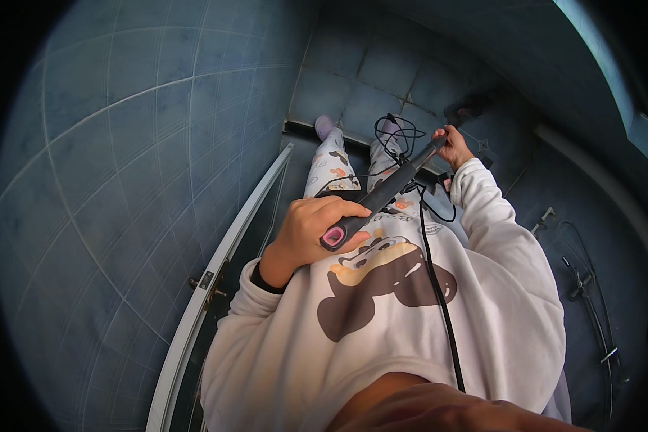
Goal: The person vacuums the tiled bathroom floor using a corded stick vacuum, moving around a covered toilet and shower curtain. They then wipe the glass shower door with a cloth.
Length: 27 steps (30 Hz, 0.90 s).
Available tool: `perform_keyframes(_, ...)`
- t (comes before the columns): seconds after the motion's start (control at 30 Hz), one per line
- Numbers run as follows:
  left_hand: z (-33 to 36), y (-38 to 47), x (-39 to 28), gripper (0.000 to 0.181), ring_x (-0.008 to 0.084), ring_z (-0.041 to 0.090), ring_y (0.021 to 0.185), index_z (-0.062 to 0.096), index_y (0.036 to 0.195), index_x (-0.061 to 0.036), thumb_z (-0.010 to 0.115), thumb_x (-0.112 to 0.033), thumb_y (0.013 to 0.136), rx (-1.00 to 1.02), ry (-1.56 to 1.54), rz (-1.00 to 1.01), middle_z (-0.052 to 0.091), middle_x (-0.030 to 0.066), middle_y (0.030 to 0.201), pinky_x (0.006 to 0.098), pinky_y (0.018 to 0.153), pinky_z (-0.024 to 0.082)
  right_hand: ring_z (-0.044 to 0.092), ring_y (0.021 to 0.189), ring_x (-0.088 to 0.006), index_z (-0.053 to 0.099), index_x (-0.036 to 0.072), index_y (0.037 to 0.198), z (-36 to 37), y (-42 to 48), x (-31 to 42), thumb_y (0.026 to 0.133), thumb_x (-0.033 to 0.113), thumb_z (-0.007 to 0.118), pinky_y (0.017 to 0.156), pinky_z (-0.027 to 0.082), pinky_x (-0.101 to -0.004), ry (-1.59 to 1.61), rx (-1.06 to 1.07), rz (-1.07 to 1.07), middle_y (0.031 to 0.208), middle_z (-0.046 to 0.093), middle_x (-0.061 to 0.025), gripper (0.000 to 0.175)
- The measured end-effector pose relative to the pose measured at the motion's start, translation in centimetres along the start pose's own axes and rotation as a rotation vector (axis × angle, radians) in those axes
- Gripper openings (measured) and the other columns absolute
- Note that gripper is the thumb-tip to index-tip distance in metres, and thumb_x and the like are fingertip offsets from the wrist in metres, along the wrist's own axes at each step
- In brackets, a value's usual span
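Note:
A dark grey long-handled tool (394,186) slants across the front of my body, its hollow end ringed in pink. Close to that end, my left hand (315,224) grips the handle between fingers and thumb. My right hand (453,148) is wrapped around it farther along, on the far side. Past my right hand, a dark head with a pinkish part (464,112) is too dim to identify. A tangle of thin black cable (402,137) hangs beside the handle, over my lower leg.
Blue tiled wall (140,135) rises at left. A white-edged door (210,275) stands along my left side. A raised dark sill (359,143) crosses the tiled floor (372,65) near my purple shoes (324,127). Shower fittings (583,283) are at right. Black cable (440,302) runs down my sweatshirt.

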<state>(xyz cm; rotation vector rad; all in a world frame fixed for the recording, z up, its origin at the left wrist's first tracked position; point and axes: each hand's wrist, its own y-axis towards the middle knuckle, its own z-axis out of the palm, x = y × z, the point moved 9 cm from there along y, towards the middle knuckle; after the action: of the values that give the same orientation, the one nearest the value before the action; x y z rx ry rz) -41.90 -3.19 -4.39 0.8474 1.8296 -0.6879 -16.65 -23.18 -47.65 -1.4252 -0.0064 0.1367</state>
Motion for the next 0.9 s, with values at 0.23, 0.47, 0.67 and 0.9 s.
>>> perform_keyframes(0.23,-10.3,-5.2,-2.6,0.028,0.0179,0.048,0.044,0.070,0.085,-0.0087,0.082,-0.019,0.063,-0.129,0.150,0.137,0.051,0.0029,0.056,0.0275,0.042,0.036,0.051,0.059,-0.0187,0.040,0.006,0.081,11.5,-3.3,-12.1,0.099,0.025,0.035,0.063,0.054,-0.0366,0.018,0.185,0.077,0.063,0.046,-0.0039,0.027)
perform_keyframes(0.47,-18.5,-12.5,-8.1,0.040,0.0129,0.037,0.042,0.060,0.074,-0.0063,0.058,-0.042,0.091,-0.568,0.310,0.255,0.039,0.0000,0.050,0.0287,0.041,0.024,0.054,0.062,-0.0188,0.040,0.007,0.083,23.1,-7.5,-25.7,0.100,0.028,0.035,0.077,0.054,-0.0452,0.090,0.422,0.256,0.064,0.046,-0.0041,0.028)
perform_keyframes(0.67,-18.0,-14.3,-12.6,0.042,0.0111,0.032,0.042,0.053,0.072,-0.0060,0.045,-0.040,0.096,-0.619,0.468,0.394,0.034,-0.0005,0.050,0.0292,0.044,0.021,0.060,0.069,-0.0189,0.045,0.006,0.088,27.8,-9.3,-32.3,0.101,0.028,0.040,0.074,0.055,-0.0416,-0.034,0.540,0.275,0.072,0.053,-0.0044,0.026)
perform_keyframes(0.9,-13.5,-12.4,-14.6,0.039,0.0107,0.030,0.041,0.052,0.077,-0.0062,0.040,-0.037,0.098,-0.512,0.536,0.408,0.033,-0.0012,0.049,0.0296,0.045,0.020,0.064,0.075,-0.0186,0.048,0.006,0.084,24.7,-9.7,-29.2,0.098,0.025,0.049,0.072,0.056,-0.0367,-0.067,0.480,0.120,0.080,0.059,-0.0067,0.024)
